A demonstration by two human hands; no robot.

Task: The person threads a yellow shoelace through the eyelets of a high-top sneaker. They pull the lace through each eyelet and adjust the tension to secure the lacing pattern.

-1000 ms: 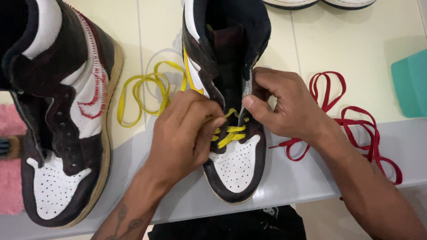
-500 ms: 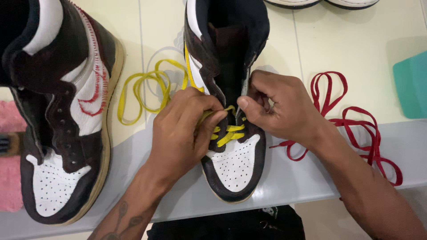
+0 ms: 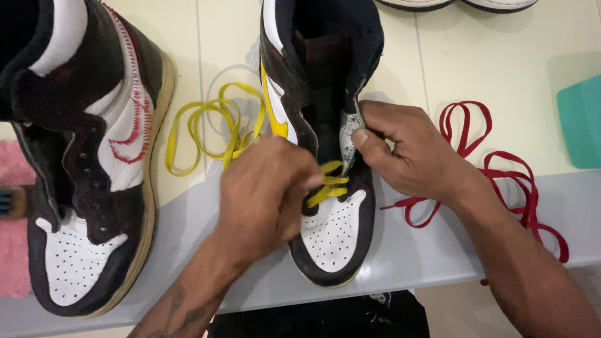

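Yellow lace (image 3: pixel 325 186) pinched by left hand (image 3: pixel 266 197), right hand (image 3: pixel 410 156) gripping sneaker (image 3: pixel 328 235) eyelet flap.

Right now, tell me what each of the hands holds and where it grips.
The left hand pinches the yellow lace at the lower eyelets of the middle sneaker. The right hand grips that sneaker's eyelet flap beside the tongue.

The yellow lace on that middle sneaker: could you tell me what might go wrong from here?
The yellow lace has a long loose tail looped beside the sneaker; it could twist or knot. The left hand hides the eyelets on its side, so one could be skipped. The right hand grips only the eyelet flap, which may slip.
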